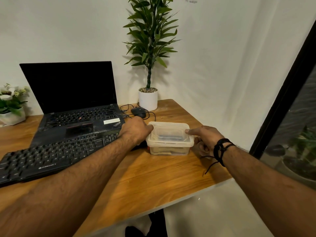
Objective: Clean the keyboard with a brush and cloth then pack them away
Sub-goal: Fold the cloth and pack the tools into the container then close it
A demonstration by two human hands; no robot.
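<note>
A clear plastic box point(169, 150) with its lid point(171, 130) on stands on the wooden desk. Through its wall I see a beige cloth and something dark above it. My left hand point(135, 130) grips the box's left side, thumb on the lid's left edge. My right hand point(204, 139) holds the right side, thumb pressed on the lid's right edge. A black keyboard point(49, 156) lies left of the box, partly under my left forearm. The brush cannot be made out.
An open black laptop point(75, 100) stands behind the keyboard. A black mouse point(138, 112) with its cable and a white potted plant point(148, 100) are behind the box. A small flower pot point(12, 106) sits far left. The desk edge point(222, 181) runs near on the right.
</note>
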